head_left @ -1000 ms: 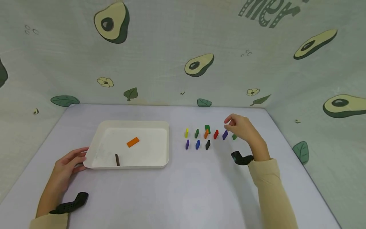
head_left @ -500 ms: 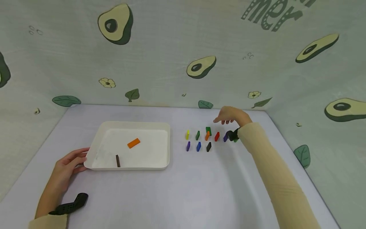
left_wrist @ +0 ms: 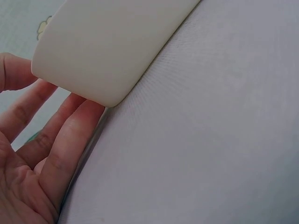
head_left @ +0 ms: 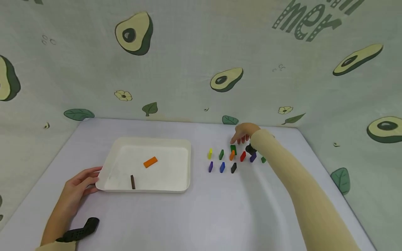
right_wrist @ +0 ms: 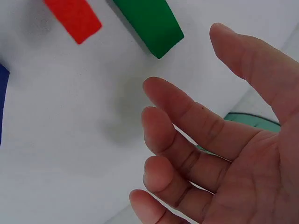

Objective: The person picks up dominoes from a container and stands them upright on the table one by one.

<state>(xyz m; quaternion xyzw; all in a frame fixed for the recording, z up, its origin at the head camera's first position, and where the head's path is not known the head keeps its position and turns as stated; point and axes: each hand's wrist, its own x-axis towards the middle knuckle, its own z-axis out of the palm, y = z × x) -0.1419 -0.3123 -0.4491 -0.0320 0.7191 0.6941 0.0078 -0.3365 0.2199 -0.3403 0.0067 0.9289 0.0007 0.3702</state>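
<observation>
A person's right hand point(head_left: 243, 134) hovers with relaxed, spread fingers, gripping nothing, just above a green domino block point(head_left: 233, 149) standing at the far edge of two rows of coloured blocks, at two o'clock from the white tray point(head_left: 185, 164). The block looks light, rigid and easily toppled; pinching its narrow sides seems best. The left hand point(head_left: 78, 186) rests flat-fingered against the tray's seven o'clock corner.
</observation>
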